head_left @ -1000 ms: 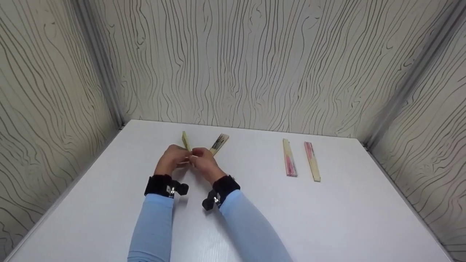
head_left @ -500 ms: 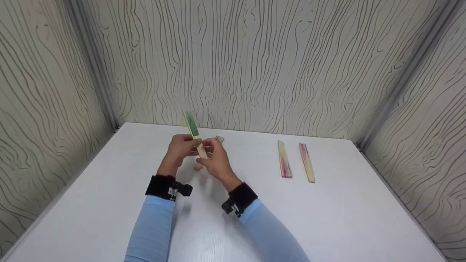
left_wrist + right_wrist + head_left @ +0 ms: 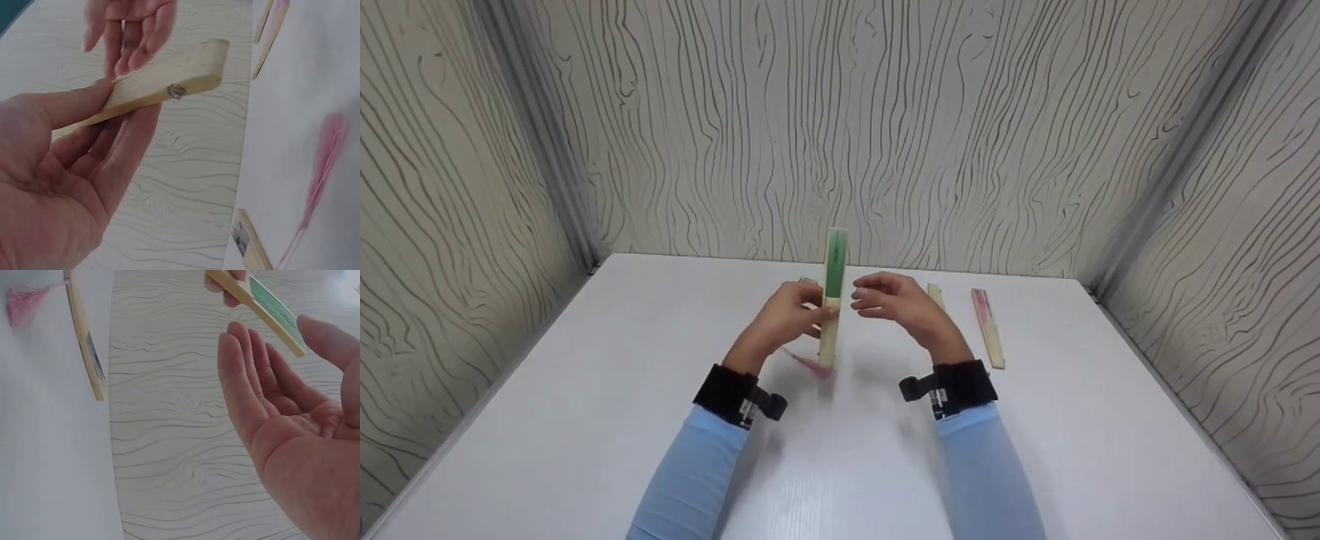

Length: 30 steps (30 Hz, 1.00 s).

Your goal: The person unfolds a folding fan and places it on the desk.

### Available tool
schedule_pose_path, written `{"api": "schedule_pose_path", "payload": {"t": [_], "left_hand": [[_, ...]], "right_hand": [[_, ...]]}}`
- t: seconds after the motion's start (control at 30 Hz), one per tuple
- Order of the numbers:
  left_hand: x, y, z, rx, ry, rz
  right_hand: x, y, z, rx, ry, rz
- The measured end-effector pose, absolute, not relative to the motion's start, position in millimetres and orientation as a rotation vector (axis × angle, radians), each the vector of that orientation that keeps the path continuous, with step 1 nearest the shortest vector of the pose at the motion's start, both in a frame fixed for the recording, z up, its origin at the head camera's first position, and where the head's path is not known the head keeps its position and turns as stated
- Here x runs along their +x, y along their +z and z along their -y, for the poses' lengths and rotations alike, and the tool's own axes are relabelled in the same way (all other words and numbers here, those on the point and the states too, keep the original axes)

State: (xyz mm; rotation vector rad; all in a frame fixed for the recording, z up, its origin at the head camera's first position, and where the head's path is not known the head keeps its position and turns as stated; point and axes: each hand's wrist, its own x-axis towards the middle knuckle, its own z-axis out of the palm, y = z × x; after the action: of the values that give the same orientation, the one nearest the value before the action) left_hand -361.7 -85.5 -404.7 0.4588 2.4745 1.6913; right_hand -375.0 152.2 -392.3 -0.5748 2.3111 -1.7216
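Observation:
My left hand (image 3: 786, 315) pinches a folded hand fan (image 3: 835, 270) between thumb and fingers. Green fabric shows along its upper part, and its pale wooden ribs point down. A metal rivet sits near the bare end in the left wrist view. My right hand (image 3: 904, 304) is held just right of the fan, fingers loosely bent and apart from it. Behind the left hand, mostly hidden in the head view, another folded fan (image 3: 83, 326) with a dark print lies on the table. Its pink tassel (image 3: 326, 157) trails on the white surface.
Right of my right hand lie two more folded fans on the white table (image 3: 840, 465). One pink-tipped fan (image 3: 990, 330) is in full view; the other fan (image 3: 936, 295) is partly covered by the hand. A wood-grain patterned wall (image 3: 840, 135) rises behind.
The green fan has been raised from the table, moved right and turned nearly upright. My right hand, earlier holding it too, has let go and drawn off to the right.

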Motion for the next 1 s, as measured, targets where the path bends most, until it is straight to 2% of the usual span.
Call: {"api": "schedule_pose_path", "payload": {"t": [0.23,0.4,0.8,1.0], "left_hand": [[-356,-415,50,0.605,1.655,-2.456],[-352,-418,36,0.617,1.708,-2.405],[-361,-395,43,0.564,1.85,-2.387],[-362,-401,42,0.527,1.885,-2.45]], "right_hand": [[-371,-386,-172,-0.609,-1.58,-2.409],[-369,-387,-183,-0.621,-1.575,-2.425],[-369,-385,-179,-0.581,-1.668,-2.432],[-370,-389,-175,-0.529,-1.735,-2.397]]}}
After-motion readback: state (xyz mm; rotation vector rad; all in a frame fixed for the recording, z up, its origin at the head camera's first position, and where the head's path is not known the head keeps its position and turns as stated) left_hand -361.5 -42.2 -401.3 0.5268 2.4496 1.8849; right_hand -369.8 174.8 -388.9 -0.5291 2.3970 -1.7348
